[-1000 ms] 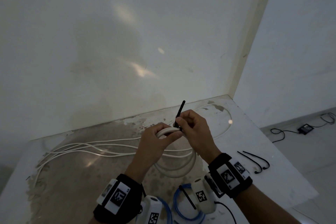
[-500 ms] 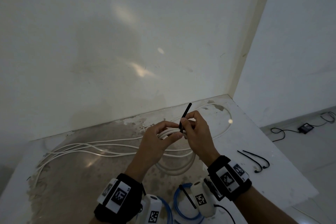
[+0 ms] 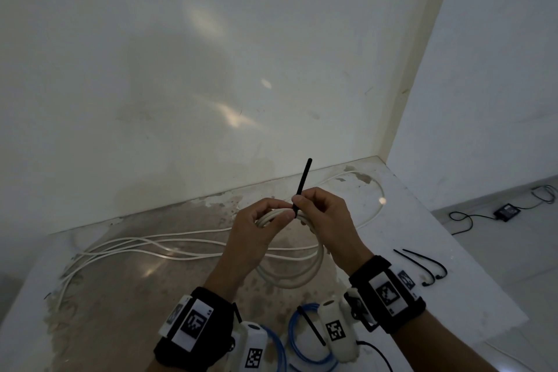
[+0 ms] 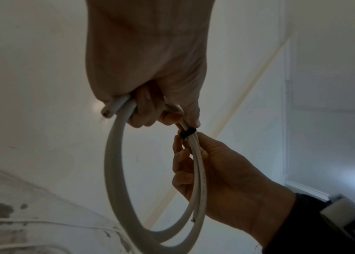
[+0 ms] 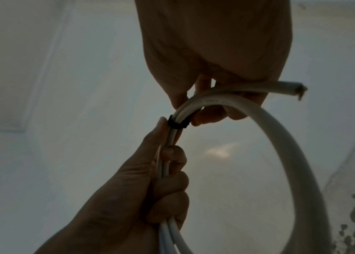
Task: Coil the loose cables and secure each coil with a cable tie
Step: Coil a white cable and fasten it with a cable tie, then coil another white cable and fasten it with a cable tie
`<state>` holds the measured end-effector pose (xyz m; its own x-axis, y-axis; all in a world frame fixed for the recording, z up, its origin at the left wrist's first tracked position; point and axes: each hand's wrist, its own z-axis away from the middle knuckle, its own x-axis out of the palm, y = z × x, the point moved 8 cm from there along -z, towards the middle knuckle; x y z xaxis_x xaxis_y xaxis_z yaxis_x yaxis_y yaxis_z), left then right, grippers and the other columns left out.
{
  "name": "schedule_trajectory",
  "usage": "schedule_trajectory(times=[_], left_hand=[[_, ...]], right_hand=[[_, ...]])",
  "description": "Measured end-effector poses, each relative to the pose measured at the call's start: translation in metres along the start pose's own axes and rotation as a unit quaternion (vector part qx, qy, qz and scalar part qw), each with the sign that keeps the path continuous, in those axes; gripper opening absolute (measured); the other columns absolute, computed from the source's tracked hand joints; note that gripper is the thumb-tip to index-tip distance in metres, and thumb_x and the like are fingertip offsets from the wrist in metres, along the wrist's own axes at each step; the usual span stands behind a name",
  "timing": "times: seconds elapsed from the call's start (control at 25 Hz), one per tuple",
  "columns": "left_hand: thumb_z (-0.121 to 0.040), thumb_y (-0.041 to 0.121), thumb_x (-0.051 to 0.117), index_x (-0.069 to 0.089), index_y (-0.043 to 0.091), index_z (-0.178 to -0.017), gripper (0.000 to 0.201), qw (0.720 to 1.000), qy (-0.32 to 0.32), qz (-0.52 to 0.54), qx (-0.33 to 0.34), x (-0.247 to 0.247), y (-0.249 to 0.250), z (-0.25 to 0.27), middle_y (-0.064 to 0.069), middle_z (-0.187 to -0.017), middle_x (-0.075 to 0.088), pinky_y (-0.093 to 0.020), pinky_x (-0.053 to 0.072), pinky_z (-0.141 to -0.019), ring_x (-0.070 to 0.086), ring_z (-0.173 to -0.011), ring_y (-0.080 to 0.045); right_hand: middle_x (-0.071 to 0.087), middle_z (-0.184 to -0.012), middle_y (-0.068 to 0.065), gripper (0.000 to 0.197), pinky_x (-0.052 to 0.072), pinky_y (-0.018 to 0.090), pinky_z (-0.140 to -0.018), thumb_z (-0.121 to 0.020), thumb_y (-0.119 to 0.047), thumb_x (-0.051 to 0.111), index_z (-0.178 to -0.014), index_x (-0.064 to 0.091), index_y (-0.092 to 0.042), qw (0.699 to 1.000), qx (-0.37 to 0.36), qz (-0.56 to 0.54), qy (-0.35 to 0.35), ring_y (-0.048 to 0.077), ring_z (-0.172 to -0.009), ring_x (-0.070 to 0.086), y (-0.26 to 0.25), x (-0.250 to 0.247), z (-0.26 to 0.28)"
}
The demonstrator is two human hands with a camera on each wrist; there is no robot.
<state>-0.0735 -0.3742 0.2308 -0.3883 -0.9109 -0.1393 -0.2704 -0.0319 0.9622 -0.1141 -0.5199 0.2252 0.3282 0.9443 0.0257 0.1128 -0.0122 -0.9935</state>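
Note:
A white cable coil (image 3: pixel 302 279) hangs above the stained table (image 3: pixel 392 235), held between both hands. My left hand (image 3: pixel 280 216) grips the coil's top strands; the left wrist view shows its fingers (image 4: pixel 148 111) curled round them beside a cut cable end (image 4: pixel 107 112). A black cable tie (image 3: pixel 302 184) is looped round the strands (image 5: pixel 177 124) between the hands, its tail pointing up. My right hand (image 3: pixel 302 201) pinches the tie at its base, with lower fingers (image 5: pixel 213 114) under the coil.
Loose white cable (image 3: pixel 151 248) trails over the table's left and far side. Two spare black ties (image 3: pixel 422 269) lie near the right edge. A blue coil (image 3: pixel 302 344) with a black tie sits at the front edge. A power adapter (image 3: pixel 507 210) lies on the floor at right.
The tie's tail now sticks out longer and more upright above my right fingers. Both hands have stayed nearly in place, holding the coil.

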Motion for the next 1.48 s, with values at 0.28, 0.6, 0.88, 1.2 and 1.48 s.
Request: schedule_trajectory(times=[0.28,0.6,0.88,1.2,1.48], left_hand=[[-0.073,0.033,0.078,0.072,0.015,-0.090,0.025,1.000,0.013,-0.009,-0.008,-0.001,0.002,0.004,-0.003,-0.083,0.073,-0.034,0.056,-0.068,0.068,-0.076,-0.026],[-0.075,0.034,0.079,0.070,0.020,-0.096,0.027,0.999,-0.012,-0.038,0.008,0.004,0.004,-0.001,-0.005,-0.078,0.071,-0.037,0.056,-0.064,0.068,-0.071,-0.026],[-0.096,0.021,0.059,0.072,0.018,-0.095,0.013,0.982,0.109,0.069,-0.140,-0.008,-0.043,0.011,0.010,-0.051,0.048,-0.020,0.030,-0.038,0.036,-0.038,-0.007],[-0.105,0.025,0.038,0.060,0.014,-0.101,0.026,0.934,0.129,0.071,-0.324,-0.015,-0.120,0.069,-0.001,-0.064,0.044,-0.034,0.053,-0.055,0.050,-0.050,-0.016],[-0.101,0.023,0.042,0.062,0.000,-0.096,0.030,0.836,0.339,0.040,-0.430,-0.170,-0.206,0.218,0.005,-0.045,0.026,-0.024,0.022,-0.044,0.023,-0.040,-0.014]], right_hand=[[0.071,-0.077,0.018,0.011,0.054,0.036,-0.064,-0.095,-0.012,0.064,-0.089,0.066,-0.003,0.999,-0.037,0.026,0.015,0.028,-0.068,0.066,-0.002,0.001,-0.001],[0.061,-0.069,0.030,0.016,0.046,0.024,-0.052,-0.096,-0.010,0.061,-0.091,0.061,0.005,1.000,-0.019,-0.020,0.010,0.022,-0.058,0.054,0.000,-0.003,0.001],[0.070,-0.081,0.003,0.027,0.052,0.026,-0.058,-0.104,-0.034,0.046,-0.112,0.062,-0.014,0.982,0.105,0.065,-0.142,0.020,-0.063,0.065,0.035,-0.001,0.019],[0.052,-0.070,0.001,0.030,0.050,0.035,-0.069,-0.107,-0.027,0.040,-0.116,0.059,-0.006,0.957,0.261,-0.047,-0.117,0.018,-0.064,0.055,0.111,0.017,0.047],[0.068,-0.111,0.011,0.031,0.054,0.031,-0.076,-0.103,-0.034,0.047,-0.122,0.061,-0.013,0.903,0.342,0.171,-0.197,0.027,-0.096,0.069,0.172,0.014,0.059]])
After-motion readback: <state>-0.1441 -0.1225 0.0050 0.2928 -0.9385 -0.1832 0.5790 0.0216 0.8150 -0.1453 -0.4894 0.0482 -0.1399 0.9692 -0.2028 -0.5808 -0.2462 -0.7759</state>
